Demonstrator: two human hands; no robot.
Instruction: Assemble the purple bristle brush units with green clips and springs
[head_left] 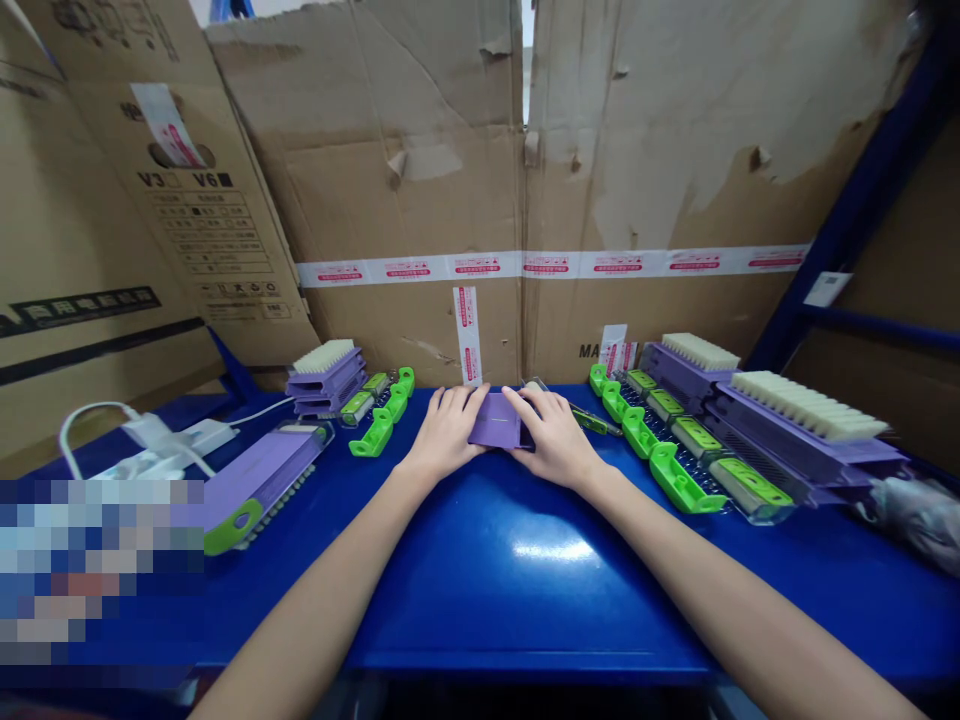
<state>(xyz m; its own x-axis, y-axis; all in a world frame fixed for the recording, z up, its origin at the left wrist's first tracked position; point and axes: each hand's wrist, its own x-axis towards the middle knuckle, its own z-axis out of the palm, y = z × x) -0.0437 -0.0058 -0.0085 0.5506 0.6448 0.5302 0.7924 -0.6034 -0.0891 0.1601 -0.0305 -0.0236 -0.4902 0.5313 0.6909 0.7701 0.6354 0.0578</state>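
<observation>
Between my two hands, at the middle of the blue table, lies a purple plastic piece (496,422). My left hand (448,428) grips its left side, fingers over the far edge and thumb at the near edge. On the right side my right hand (553,432) holds it the same way, covering that end. Just behind my right hand, a clear and green part (596,420) lies partly hidden by the fingers. What is under the purple piece is hidden.
Green end pieces (639,434) and clear green-topped parts (697,437) line the right, beside purple housings with bristles (810,405). At left are stacked purple housings (324,385), green pieces (375,430), a purple-green unit (259,475) and a power strip (169,440). Cardboard (390,200) stands behind.
</observation>
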